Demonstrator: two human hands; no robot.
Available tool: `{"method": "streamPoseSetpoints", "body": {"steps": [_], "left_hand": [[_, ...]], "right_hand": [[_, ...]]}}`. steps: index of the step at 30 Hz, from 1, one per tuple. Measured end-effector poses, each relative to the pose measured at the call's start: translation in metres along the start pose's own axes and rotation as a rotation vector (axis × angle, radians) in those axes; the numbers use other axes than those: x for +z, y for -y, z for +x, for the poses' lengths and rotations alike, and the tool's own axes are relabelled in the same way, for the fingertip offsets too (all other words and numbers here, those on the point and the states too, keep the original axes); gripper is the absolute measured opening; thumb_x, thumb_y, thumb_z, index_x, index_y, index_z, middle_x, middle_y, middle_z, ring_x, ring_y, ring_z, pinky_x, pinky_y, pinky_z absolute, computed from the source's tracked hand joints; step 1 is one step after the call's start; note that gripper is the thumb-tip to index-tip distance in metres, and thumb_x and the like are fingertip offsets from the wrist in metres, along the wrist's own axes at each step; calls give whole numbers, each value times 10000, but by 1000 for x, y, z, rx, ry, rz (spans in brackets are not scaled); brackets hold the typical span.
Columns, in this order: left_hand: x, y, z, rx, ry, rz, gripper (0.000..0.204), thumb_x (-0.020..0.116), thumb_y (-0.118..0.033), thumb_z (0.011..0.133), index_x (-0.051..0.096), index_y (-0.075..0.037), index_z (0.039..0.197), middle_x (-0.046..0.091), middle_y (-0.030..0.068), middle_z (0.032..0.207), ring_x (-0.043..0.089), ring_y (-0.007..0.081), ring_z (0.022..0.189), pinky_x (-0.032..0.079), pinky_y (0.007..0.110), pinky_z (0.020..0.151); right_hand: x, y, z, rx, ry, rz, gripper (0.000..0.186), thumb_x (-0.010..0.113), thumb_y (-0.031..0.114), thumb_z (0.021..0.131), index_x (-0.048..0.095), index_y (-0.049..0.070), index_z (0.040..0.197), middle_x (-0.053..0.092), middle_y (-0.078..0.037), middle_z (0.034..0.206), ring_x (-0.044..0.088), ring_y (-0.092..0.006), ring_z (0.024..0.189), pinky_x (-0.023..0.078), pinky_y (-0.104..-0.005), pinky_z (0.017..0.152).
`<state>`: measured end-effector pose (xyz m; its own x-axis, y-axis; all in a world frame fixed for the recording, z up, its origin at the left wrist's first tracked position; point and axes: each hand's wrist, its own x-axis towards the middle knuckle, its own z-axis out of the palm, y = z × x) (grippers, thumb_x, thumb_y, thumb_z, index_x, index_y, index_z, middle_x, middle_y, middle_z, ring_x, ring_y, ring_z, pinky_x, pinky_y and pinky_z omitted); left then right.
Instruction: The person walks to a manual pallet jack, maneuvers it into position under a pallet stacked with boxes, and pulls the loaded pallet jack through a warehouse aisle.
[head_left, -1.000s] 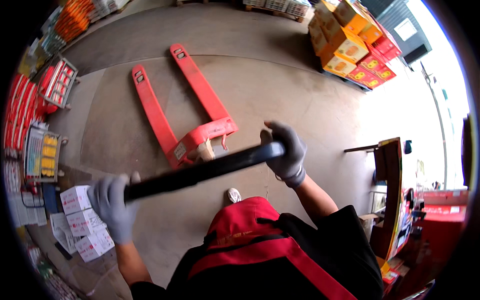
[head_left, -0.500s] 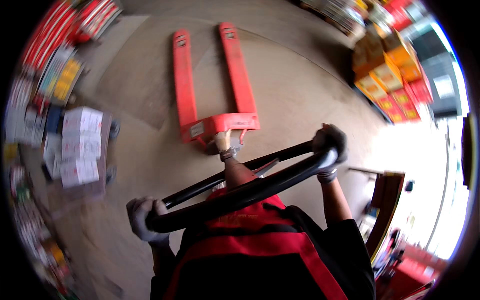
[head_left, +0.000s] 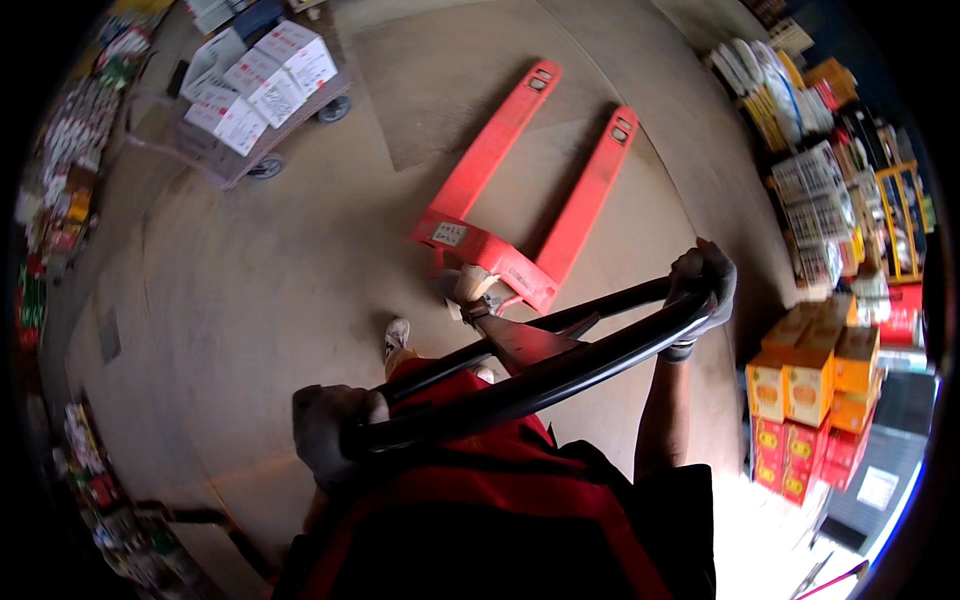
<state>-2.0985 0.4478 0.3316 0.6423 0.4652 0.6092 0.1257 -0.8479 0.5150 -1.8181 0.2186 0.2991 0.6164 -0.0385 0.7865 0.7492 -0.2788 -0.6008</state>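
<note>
A red pallet jack (head_left: 490, 250) stands on the floor ahead of me, its two bare forks (head_left: 590, 190) pointing away and a little to the right. Its black loop handle (head_left: 540, 385) reaches back over my front. Around the left end of the loop, my left hand (head_left: 335, 430) is closed in a grey glove. My right hand (head_left: 705, 300), gloved as well, is wrapped round the right end. Below the handle, one of my shoes (head_left: 397, 338) shows on the floor.
To the far left is a flat cart (head_left: 225, 175) loaded with white cartons (head_left: 275, 75). Orange and red boxes (head_left: 800, 375) are stacked at the right. Crates and goods (head_left: 815, 205) line the far right, and shelved goods (head_left: 70, 170) the left edge.
The pallet jack's forks have swung from pointing nearly straight ahead to ahead and right. My view has turned left, shifting the white cartons up and the orange boxes down. Both hands keep their grip.
</note>
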Motion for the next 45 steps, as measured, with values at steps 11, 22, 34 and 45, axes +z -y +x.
{"method": "streamPoseSetpoints", "body": {"steps": [11, 22, 34, 45], "left_hand": [[14, 2, -15, -75, -152, 83, 118, 638, -83, 761, 622, -1, 845, 628, 98, 821, 590, 247, 709, 482, 337, 672], [37, 45, -29, -121, -219, 276, 350, 638, -269, 887, 606, 58, 1007, 639, 157, 889, 616, 242, 782, 498, 322, 711], [75, 175, 7, 129, -350, -16, 430, 707, -178, 811, 568, 65, 1137, 645, 190, 998, 621, 271, 898, 482, 354, 795], [87, 98, -59, -24, -346, -122, 388, 685, -327, 810, 631, -2, 1015, 658, 154, 929, 623, 260, 838, 470, 358, 757]], "right_hand": [[-16, -14, 19, 154, 49, -129, 246, 602, 4, 723, 651, 33, 962, 627, -80, 736, 589, -176, 611, 486, -289, 581], [3, -37, -3, -128, 149, -80, 351, 678, 133, 621, 573, 149, 956, 621, -22, 754, 613, -256, 712, 471, -357, 687], [8, -29, -58, -163, -33, -242, 248, 662, 142, 665, 604, 138, 906, 626, -115, 774, 621, -332, 724, 500, -426, 629], [-36, -41, -86, -3, -74, -198, 237, 678, 250, 723, 636, 181, 946, 674, -115, 838, 642, -342, 801, 518, -421, 716]]}}
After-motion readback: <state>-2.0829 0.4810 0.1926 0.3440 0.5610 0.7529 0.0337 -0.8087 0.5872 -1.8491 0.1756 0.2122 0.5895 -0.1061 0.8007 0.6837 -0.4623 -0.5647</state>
